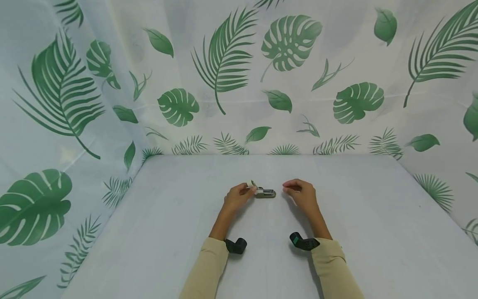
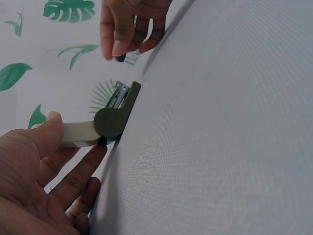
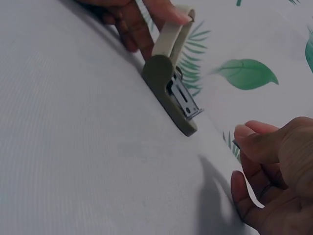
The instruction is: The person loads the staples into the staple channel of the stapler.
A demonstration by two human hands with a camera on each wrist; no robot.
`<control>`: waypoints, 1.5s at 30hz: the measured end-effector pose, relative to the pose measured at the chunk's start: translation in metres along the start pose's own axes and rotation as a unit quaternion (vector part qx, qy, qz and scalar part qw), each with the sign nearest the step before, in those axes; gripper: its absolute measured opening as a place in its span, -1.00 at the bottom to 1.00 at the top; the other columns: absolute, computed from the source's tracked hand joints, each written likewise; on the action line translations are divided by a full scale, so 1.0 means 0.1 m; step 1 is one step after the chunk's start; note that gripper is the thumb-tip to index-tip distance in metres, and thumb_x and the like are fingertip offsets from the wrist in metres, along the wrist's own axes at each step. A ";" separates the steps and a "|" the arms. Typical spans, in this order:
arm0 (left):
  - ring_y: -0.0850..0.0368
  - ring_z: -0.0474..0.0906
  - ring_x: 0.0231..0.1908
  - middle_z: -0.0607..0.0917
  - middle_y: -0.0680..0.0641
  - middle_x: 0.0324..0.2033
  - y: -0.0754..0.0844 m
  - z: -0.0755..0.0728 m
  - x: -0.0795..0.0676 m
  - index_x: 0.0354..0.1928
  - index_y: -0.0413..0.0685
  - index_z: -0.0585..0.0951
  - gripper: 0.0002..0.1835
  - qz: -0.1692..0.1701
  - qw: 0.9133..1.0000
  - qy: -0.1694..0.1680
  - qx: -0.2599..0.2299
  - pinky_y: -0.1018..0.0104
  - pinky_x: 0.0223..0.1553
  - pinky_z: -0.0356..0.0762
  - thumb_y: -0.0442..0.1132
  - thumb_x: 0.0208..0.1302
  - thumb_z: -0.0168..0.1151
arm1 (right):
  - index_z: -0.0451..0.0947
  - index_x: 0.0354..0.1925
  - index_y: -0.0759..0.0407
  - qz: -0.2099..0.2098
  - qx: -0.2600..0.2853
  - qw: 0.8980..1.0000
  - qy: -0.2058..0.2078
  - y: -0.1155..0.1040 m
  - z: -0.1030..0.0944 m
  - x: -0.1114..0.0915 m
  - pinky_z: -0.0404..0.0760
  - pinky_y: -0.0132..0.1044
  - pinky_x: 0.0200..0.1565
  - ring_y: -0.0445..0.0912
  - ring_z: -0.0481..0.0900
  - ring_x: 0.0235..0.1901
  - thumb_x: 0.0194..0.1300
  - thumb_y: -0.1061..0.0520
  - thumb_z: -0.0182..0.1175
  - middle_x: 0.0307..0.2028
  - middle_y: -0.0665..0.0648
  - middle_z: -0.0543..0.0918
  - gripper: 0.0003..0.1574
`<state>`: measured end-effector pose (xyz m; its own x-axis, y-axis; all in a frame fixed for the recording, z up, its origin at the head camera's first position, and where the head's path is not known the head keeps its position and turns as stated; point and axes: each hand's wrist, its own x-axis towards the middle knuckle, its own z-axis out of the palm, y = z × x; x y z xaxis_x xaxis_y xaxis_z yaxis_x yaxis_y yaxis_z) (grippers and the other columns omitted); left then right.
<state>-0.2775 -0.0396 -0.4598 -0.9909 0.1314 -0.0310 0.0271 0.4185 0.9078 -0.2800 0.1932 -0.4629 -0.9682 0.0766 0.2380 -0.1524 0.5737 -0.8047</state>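
Note:
A small stapler [image 1: 265,194] with an olive base and a cream top lies on the table, its top swung far back. In the right wrist view its metal staple channel [image 3: 185,99] shows uncovered. My left hand [image 1: 237,197] holds the cream top [image 2: 79,133] between thumb and fingers, with other fingertips under the hinge. Off the stapler's front end, my right hand [image 1: 304,194] pinches a small dark piece [image 2: 121,58] between thumb and forefinger. Most of that piece is hidden by the fingertips, and I cannot tell what it is.
A white cloth covers the table [image 1: 164,232]. Behind it and at both sides hang white curtains [image 1: 239,124] printed with green leaves. A black wrist camera [image 1: 236,246] sits on the left wrist, and another camera [image 1: 303,242] on the right.

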 end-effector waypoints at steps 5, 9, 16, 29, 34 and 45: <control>-0.19 0.34 0.35 0.67 -0.09 0.12 -0.01 0.00 0.00 0.13 0.03 0.62 -0.54 0.001 1.000 -0.003 -0.015 -0.38 0.36 -0.10 0.15 0.37 0.15 | 0.66 -0.11 0.27 0.019 0.029 0.999 -0.027 -0.06 0.01 0.01 0.53 -0.31 -0.11 0.08 0.65 -0.07 0.28 0.22 0.30 -0.11 0.26 0.72 -0.79; -0.19 0.36 0.33 0.67 -0.09 0.12 -0.01 -0.01 0.01 0.15 0.02 0.62 -0.52 0.002 1.000 0.000 -0.014 -0.37 0.34 -0.04 0.15 0.37 0.16 | 0.63 -0.07 0.31 0.010 0.047 0.998 -0.033 -0.09 0.03 0.01 0.54 -0.36 -0.12 0.11 0.65 -0.05 0.27 0.26 0.30 -0.10 0.29 0.71 -0.75; -0.18 0.34 0.34 0.67 -0.08 0.13 0.00 -0.02 0.01 0.16 0.04 0.60 -0.51 0.002 1.000 0.001 -0.010 -0.35 0.36 -0.05 0.17 0.36 0.15 | 0.64 -0.10 0.34 -0.028 0.038 0.998 -0.035 -0.09 0.10 0.00 0.60 -0.02 0.06 0.16 0.62 0.01 0.26 0.25 0.32 -0.03 0.32 0.64 -0.76; -0.15 0.38 0.32 0.68 -0.07 0.11 0.00 -0.02 -0.01 0.10 0.05 0.64 -0.56 0.001 1.000 0.006 -0.008 -0.34 0.34 0.00 0.15 0.36 0.17 | 0.70 -0.15 0.33 -0.074 0.023 0.997 -0.006 -0.12 0.29 0.00 0.61 -0.01 0.03 0.12 0.60 0.04 0.19 0.29 0.36 0.13 0.32 0.52 -0.78; -0.14 0.39 0.32 0.67 -0.07 0.13 -0.01 -0.01 0.00 0.14 0.06 0.62 -0.53 0.005 1.000 0.004 0.007 -0.36 0.35 -0.03 0.16 0.37 0.15 | 0.71 -0.22 0.34 -0.131 0.000 0.991 0.006 -0.13 0.34 0.00 0.63 -0.02 0.00 0.13 0.64 -0.01 0.13 0.33 0.39 0.08 0.32 0.53 -0.81; -0.14 0.44 0.27 0.69 -0.06 0.09 -0.02 -0.01 0.01 0.07 0.05 0.65 -0.58 0.012 1.000 0.005 0.006 -0.38 0.31 0.02 0.14 0.37 0.15 | 0.71 -0.30 0.34 -0.227 -0.050 0.972 0.024 -0.16 0.41 0.02 0.61 0.01 -0.04 0.10 0.68 -0.16 0.02 0.35 0.46 -0.02 0.34 0.58 -0.80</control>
<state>-0.2785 -0.0413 -0.4614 -0.9911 0.1332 -0.0043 0.0534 0.4266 0.9029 -0.2878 0.1508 -0.4722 -0.7949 -0.1656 0.5838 -0.5394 0.6334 -0.5548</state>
